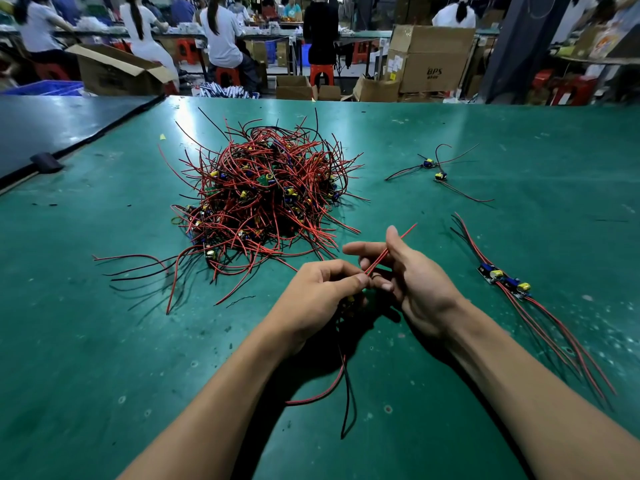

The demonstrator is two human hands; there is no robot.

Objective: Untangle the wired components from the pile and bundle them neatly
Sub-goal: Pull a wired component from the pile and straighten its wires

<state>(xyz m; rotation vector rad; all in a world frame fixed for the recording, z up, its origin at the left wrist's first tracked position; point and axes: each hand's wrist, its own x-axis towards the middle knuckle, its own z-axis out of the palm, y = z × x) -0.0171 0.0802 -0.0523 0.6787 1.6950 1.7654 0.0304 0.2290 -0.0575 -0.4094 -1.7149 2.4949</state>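
Behind the green table (86,358) runs a busy workshop, with people seated on red stools at long benches and cardboard boxes (429,60) stacked on the floor. The left hand (322,296) is curled round a wired component (349,301), mostly hidden under its fingers. Its thumb and forefinger pinch the base of that component's red wire (388,251), while the other leads (344,372) hang back toward the wrist and trail on the table. The right hand (419,285) is half closed with the thumb raised; the red wire runs between thumb and bent fingers, and its free end pokes out past the thumb. The step looks like straightening one lead. It would go best, I judge, with the left hand holding the board firm and the right hand's fingers sliding along the wire to its tip, then laying it alongside the trailing leads rather than tugging. The pile (263,195) sits just beyond the left hand, a dense knot of red and black wire. Its stray ends reach close to the knuckles and could snag the piece in hand. To the outer side of the right hand lies a finished bundle (505,282) with its wires aligned, and farther beyond that hand lie two loose components (434,169). Most of the pile looks unsorted.
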